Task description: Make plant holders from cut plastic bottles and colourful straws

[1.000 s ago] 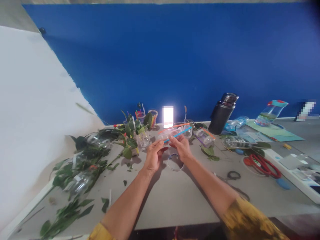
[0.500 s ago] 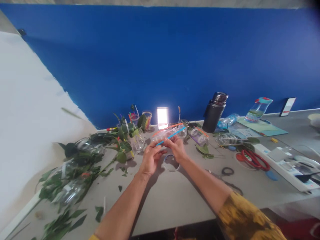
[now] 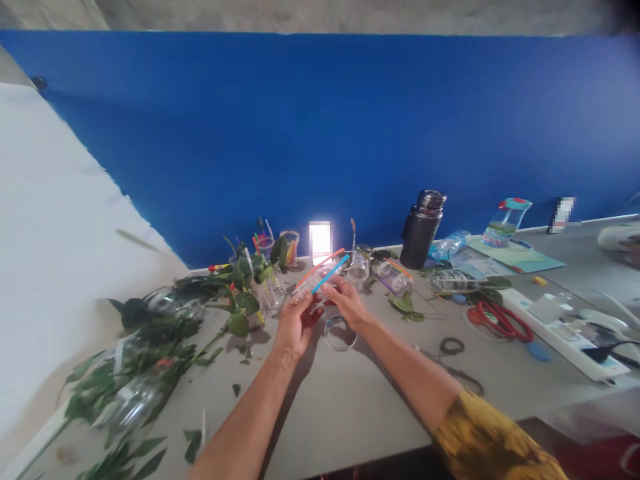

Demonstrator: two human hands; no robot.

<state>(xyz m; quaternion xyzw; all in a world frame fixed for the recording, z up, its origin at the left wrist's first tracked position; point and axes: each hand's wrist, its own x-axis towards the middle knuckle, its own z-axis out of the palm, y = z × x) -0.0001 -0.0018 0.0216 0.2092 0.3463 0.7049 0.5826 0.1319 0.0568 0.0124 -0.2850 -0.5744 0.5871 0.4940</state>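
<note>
A clear plastic bottle piece [image 3: 303, 285] is held up off the table between my two hands. An orange straw [image 3: 320, 267] runs along its far side and a blue straw [image 3: 331, 274] along its near side, both slanting up to the right. My left hand [image 3: 296, 325] grips the piece from the left and below, its fingers curled. From the right, my right hand [image 3: 349, 301] closes its fingertips near the blue straw's lower end; the exact contact is hidden. Just below the hands, a clear plastic ring [image 3: 341, 333] lies on the table.
Cut leaves and stems [image 3: 150, 347] with clear bottles spread on the left. A bright phone-like screen [image 3: 321, 241] stands behind the hands. A dark flask [image 3: 423, 230], red-handled scissors [image 3: 500, 321], a white power strip [image 3: 565, 340] and another straw-covered bottle piece [image 3: 394, 277] are to the right.
My hands have tilted the bottle piece, so both straws slope more steeply. The right hand has shifted slightly lower along the blue straw. The whole view has moved a little.
</note>
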